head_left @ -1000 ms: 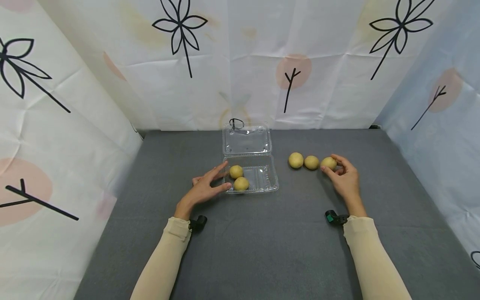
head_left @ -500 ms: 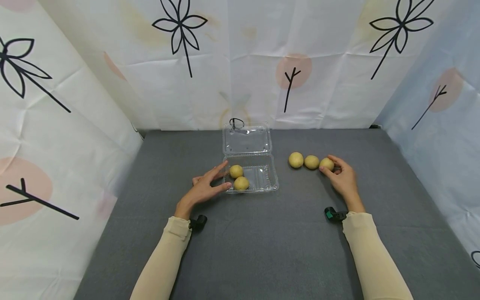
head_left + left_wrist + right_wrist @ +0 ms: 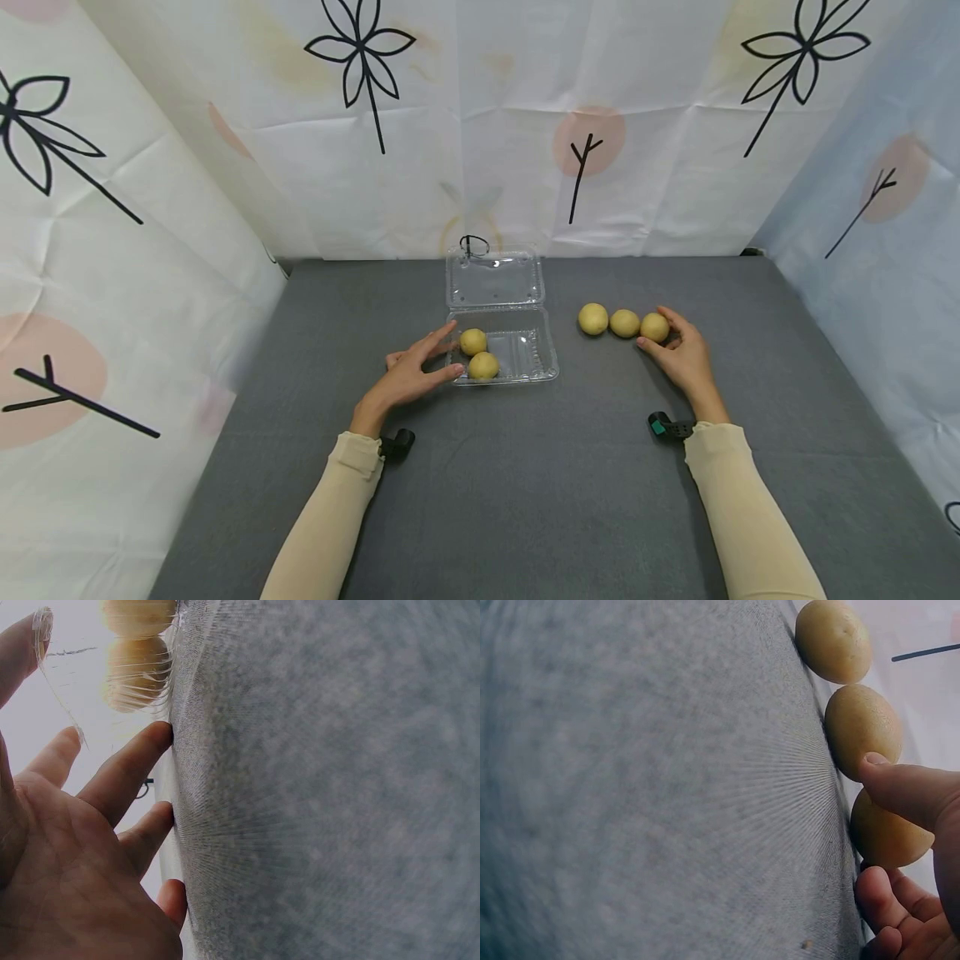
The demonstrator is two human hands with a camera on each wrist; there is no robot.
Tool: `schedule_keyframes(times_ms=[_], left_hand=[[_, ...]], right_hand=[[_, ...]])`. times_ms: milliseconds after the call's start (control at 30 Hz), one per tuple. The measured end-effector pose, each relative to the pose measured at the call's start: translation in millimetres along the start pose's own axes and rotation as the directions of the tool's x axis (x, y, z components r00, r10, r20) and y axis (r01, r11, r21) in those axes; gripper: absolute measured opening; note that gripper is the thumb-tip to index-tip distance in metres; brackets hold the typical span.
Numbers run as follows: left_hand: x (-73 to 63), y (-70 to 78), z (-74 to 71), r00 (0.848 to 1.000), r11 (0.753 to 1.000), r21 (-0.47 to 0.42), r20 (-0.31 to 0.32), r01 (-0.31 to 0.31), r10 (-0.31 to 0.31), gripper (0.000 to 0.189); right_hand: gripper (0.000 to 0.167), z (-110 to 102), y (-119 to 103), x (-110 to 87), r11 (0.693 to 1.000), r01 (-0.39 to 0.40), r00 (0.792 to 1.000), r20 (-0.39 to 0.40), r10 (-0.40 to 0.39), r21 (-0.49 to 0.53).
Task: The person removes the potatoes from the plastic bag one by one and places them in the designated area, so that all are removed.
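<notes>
Beside an open clear plastic clamshell box (image 3: 521,379), my left hand (image 3: 408,375) holds its fingers spread, fingertips and thumb at the left rim. Two small potatoes (image 3: 483,367) lie in the box's left part, one behind the other. To the right, three more form a row on the cloth: a left potato (image 3: 593,319), a middle potato (image 3: 625,323) and a right potato (image 3: 655,327). My right hand (image 3: 686,358) is at the right potato, thumb in front and fingers spread behind it. In the right wrist view the thumb (image 3: 907,787) overlaps the gap between two potatoes.
A dark grey cloth (image 3: 525,483) covers the table. The box's clear lid (image 3: 495,282) leans back, hinged at the rear, close to the patterned white curtain (image 3: 660,192) that stands behind and along both sides.
My right hand moved slightly left with the right potato, bringing it up to the middle one, and its thumb and index finger have since spread wider. My left hand stays in place.
</notes>
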State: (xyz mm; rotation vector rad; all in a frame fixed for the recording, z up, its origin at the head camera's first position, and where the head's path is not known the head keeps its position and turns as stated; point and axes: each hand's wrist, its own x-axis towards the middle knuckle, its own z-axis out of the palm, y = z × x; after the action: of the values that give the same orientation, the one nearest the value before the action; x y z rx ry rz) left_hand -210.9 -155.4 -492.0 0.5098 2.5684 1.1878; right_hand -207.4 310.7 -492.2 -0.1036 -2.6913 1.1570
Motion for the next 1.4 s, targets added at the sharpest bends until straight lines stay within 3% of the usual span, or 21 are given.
schedule_keyframes(times_ms=[933,1233,1400], left_hand=[[-0.7,1.0,-0.3,1.0,1.0,-0.003,-0.008,-0.007,0.007,0.079],[-1.3,2.2,-0.9,1.0,1.0,-0.008,-0.002,-0.008,0.008,0.079],[-1.7,1.9,-1.2,1.0,1.0,-0.011,-0.004,-0.009,0.009,0.08]], right_hand=[[0.072,1,0,-4.6,0.999,-0.003,0.999,-0.034,0.004,0.043],[0.077,-2,-3,-11.0,0.994,-0.043,0.999,-0.025,0.045,0.101],[0.081,-2,-9,-15.3,0.992,-0.082,0.994,-0.061,0.088,0.093]])
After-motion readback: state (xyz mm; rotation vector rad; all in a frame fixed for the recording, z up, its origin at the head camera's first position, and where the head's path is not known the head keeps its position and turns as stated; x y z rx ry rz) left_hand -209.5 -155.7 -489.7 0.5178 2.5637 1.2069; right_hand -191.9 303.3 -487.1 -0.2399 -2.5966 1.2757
